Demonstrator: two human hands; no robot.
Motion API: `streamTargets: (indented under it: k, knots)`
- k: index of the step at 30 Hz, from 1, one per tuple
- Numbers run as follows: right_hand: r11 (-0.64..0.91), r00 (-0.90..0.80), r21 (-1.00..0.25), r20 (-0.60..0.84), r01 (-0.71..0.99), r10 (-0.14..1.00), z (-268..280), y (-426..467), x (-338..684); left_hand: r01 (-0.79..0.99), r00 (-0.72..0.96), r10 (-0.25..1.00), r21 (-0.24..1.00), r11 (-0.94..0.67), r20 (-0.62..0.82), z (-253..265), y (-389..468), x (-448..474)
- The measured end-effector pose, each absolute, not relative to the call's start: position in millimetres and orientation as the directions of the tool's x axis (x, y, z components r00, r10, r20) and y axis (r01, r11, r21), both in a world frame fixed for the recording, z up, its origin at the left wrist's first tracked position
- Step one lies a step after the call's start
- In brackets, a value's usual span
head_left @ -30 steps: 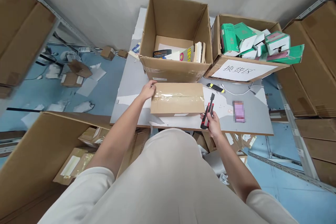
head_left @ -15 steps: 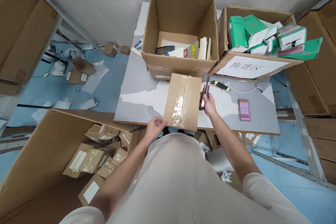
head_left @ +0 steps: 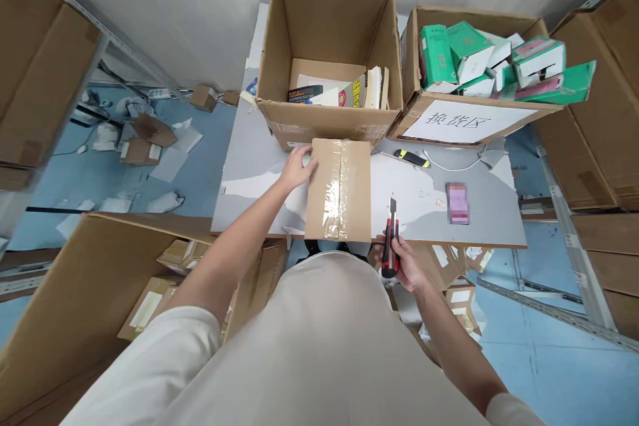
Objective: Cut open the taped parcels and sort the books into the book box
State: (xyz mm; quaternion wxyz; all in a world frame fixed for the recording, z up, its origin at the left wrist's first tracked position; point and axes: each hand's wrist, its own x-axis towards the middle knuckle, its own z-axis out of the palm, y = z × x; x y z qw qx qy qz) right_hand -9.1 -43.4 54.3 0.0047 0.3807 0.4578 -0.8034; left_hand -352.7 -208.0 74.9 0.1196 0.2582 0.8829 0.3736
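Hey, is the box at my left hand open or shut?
Shut: clear tape runs along the top of the cardboard box, with no gap showing.

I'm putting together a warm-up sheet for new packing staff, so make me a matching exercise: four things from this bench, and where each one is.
Things:
1. taped carton
2. red-and-black utility knife
3. green boxes
4. yellow-and-black utility knife

Places:
A. gripped in the right hand
B. on the table, touched by neither hand
C. touched by the left hand
D. inside the open carton with a white sign

Pairs: 1-C, 2-A, 3-D, 4-B
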Motion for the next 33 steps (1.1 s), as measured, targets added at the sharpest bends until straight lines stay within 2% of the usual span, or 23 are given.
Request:
streamTargets:
  k: [3, 7, 10, 13, 18, 25, 28, 30, 31, 33]
  knots:
    - [-0.653, -0.693, -0.631, -0.687, 0.42, 0.218, 52, -58, 2, 0.479, -0.771, 0.637, 0.665, 0.573, 0.006, 68, -183, -383]
    - [-0.657, -0.713, -0.606, -0.686, 0.448, 0.145, 51, -60, -8, 0.43, -0.797, 0.604, 0.679, 0.595, -0.025, 58, -174, -397]
    - [-0.656, -0.713, -0.63, -0.673, 0.416, 0.193, 53, -51, -16, 0.354, -0.842, 0.537, 0.708, 0.611, -0.043, 55, -182, -397]
    - [-0.652, -0.712, -0.682, -0.634, 0.331, 0.302, 56, -34, -22, 0.302, -0.886, 0.462, 0.72, 0.625, -0.029, 55, -205, -385]
    - [-0.517, -0.738, -0.812, -0.519, 0.269, 0.431, 53, 8, -53, 0.211, -0.965, 0.256, 0.721, 0.66, 0.048, 55, -264, -336]
    - [-0.356, -0.809, -0.916, -0.347, 0.184, 0.475, 45, 42, -150, -0.065, -0.997, -0.019, 0.764, 0.642, -0.069, 54, -302, -252]
    - [-0.282, -0.822, -0.939, -0.315, 0.197, 0.475, 47, 50, -170, -0.075, -0.996, -0.081, 0.715, 0.695, -0.026, 59, -298, -234]
    - [-0.211, -0.812, -0.948, -0.313, 0.237, 0.493, 49, 55, -165, 0.02, -0.994, -0.054, 0.662, 0.749, 0.092, 65, -292, -232]
    - [-0.165, -0.804, -0.947, -0.32, 0.274, 0.502, 50, 59, -157, 0.097, -0.988, -0.001, 0.627, 0.773, 0.155, 69, -289, -234]
    - [-0.079, -0.797, -0.931, -0.348, 0.357, 0.494, 53, 64, -136, 0.282, -0.957, 0.189, 0.536, 0.796, 0.222, 76, -279, -241]
